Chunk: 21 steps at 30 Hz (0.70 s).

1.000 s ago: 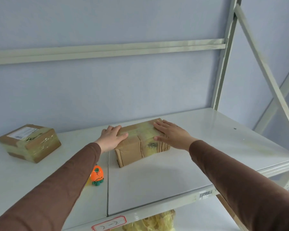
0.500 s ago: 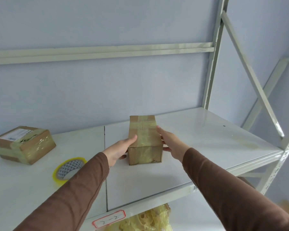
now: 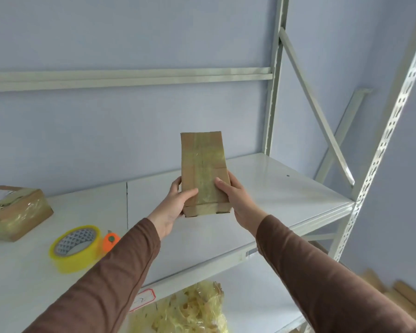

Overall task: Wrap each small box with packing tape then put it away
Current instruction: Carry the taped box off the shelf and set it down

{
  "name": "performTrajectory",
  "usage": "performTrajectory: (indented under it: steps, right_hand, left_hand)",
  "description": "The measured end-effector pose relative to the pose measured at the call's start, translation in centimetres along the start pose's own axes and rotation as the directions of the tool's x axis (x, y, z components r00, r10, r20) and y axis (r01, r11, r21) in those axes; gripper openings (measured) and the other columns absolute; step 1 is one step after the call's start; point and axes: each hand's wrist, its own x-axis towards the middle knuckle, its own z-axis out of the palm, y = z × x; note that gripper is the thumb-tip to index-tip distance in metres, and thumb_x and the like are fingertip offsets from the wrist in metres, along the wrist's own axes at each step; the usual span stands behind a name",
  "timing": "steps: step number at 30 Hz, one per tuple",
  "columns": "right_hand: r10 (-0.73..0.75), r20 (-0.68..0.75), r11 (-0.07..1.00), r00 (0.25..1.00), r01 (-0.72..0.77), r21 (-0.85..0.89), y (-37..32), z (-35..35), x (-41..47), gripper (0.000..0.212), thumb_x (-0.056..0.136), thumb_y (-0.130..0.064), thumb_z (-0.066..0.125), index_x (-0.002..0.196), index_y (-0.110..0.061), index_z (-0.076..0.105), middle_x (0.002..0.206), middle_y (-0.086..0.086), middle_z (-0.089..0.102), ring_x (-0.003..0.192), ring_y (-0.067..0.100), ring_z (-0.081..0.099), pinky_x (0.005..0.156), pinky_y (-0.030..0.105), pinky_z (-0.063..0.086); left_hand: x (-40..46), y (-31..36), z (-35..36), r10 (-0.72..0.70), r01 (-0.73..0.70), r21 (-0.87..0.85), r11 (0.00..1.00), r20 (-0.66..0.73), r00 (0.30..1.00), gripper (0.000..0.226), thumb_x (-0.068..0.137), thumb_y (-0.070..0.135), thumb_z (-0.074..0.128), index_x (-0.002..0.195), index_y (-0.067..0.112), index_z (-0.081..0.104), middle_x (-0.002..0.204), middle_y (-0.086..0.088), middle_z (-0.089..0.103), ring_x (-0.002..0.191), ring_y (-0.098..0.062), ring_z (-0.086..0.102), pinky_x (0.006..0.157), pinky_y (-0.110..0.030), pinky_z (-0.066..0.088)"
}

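Head view showed both hands, left hand [image 3: 175, 207] and right hand [image 3: 235, 200], gripping the taped box [image 3: 202, 171], lifted off the shelf [image 3: 286, 188] since a moment before, likely ready for putting away.

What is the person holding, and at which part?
The taped box, at its lower end: left hand and right hand grip opposite sides.

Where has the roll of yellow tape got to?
In the head view the roll of yellow tape lies on the white shelf at lower left, right beside a small orange cutter and in front of the wrapped box.
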Motion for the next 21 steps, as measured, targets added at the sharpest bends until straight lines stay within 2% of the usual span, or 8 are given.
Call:
performTrajectory:
  steps: [4, 7, 10, 13, 15, 19, 21]
  right_hand:
    - [-0.091, -0.018, 0.995, 0.996, 0.09, -0.047, -1.1, -3.3, -3.2, 0.044, 0.102, -0.027, 0.062, 0.143, -0.039, 0.052, 0.132, -0.008, 0.069, 0.119, 0.013, 0.067, 0.084, 0.023, 0.057]
    - [-0.143, -0.068, 0.987, 0.987, 0.137, -0.081, -2.2, -6.5, -6.2, 0.051, 0.102, -0.022, 0.062, 0.148, -0.038, 0.048, 0.134, -0.01, 0.068, 0.123, 0.012, 0.065, 0.092, 0.024, 0.056]
    - [-0.199, -0.126, 0.972, 0.972, 0.179, -0.15, -3.5, -10.2, -10.1, 0.054, 0.102, -0.021, 0.063, 0.149, -0.04, 0.045, 0.136, -0.012, 0.065, 0.124, 0.013, 0.064, 0.1, 0.035, 0.056]
    - [-0.263, -0.154, 0.936, 0.952, 0.213, -0.281, -4.7, -14.1, -14.6, 0.06, 0.104, -0.015, 0.059, 0.157, -0.031, 0.036, 0.146, -0.007, 0.058, 0.132, 0.014, 0.058, 0.109, 0.045, 0.051]
    - [-0.293, -0.169, 0.916, 0.941, 0.225, -0.331, -5.3, -16.6, -17.9, 0.061, 0.104, -0.011, 0.057, 0.158, -0.029, 0.034, 0.145, -0.004, 0.058, 0.131, 0.015, 0.058, 0.108, 0.046, 0.051]
    - [-0.327, -0.237, 0.885, 0.915, 0.209, -0.416, -5.5, -22.1, -24.5, 0.061, 0.105, -0.01, 0.054, 0.158, -0.029, 0.03, 0.141, -0.005, 0.057, 0.129, 0.011, 0.057, 0.107, 0.044, 0.052]
    - [-0.327, -0.277, 0.878, 0.903, 0.182, -0.444, -4.8, -24.7, -27.3, 0.061, 0.106, -0.012, 0.053, 0.158, -0.031, 0.028, 0.142, -0.008, 0.055, 0.13, 0.01, 0.055, 0.108, 0.043, 0.051]
  left_hand:
    - [-1.1, -0.4, 4.3, 0.097, -0.096, -0.102, 0.99, -0.003, 0.995, 0.056, 0.095, 0.02, 0.065, 0.14, 0.04, 0.038, 0.121, -0.001, 0.071, 0.098, -0.016, 0.073, 0.083, -0.035, 0.057]
    - [-2.3, -0.3, 8.4, 0.178, -0.174, -0.151, 0.973, 0.017, 0.984, 0.06, 0.086, 0.02, 0.066, 0.135, 0.043, 0.039, 0.121, 0.0, 0.069, 0.1, -0.011, 0.073, 0.075, -0.025, 0.058]
    - [-4.1, -0.2, 13.3, 0.236, -0.224, -0.17, 0.96, 0.054, 0.97, 0.059, 0.088, 0.016, 0.063, 0.132, 0.048, 0.038, 0.117, 0.007, 0.068, 0.103, -0.007, 0.071, 0.075, -0.02, 0.057]
    - [-6.7, -0.7, 18.6, 0.28, -0.261, -0.168, 0.951, 0.098, 0.955, 0.063, 0.093, 0.012, 0.059, 0.136, 0.049, 0.033, 0.121, 0.009, 0.065, 0.112, -0.01, 0.067, 0.088, -0.028, 0.058]
    - [-8.7, -1.0, 22.4, 0.3, -0.279, -0.175, 0.944, 0.109, 0.948, 0.067, 0.095, 0.006, 0.056, 0.142, 0.045, 0.028, 0.129, 0.001, 0.06, 0.116, -0.013, 0.065, 0.094, -0.032, 0.056]
    - [-12.5, -2.0, 29.7, 0.323, -0.3, -0.146, 0.943, 0.171, 0.931, 0.071, 0.096, -0.001, 0.053, 0.147, 0.038, 0.021, 0.136, 0.0, 0.056, 0.117, -0.013, 0.063, 0.088, -0.023, 0.055]
    - [-14.0, -2.9, 33.1, 0.322, -0.302, -0.122, 0.946, 0.21, 0.923, 0.074, 0.096, -0.002, 0.053, 0.149, 0.036, 0.018, 0.139, -0.001, 0.053, 0.119, -0.016, 0.062, 0.092, -0.029, 0.056]
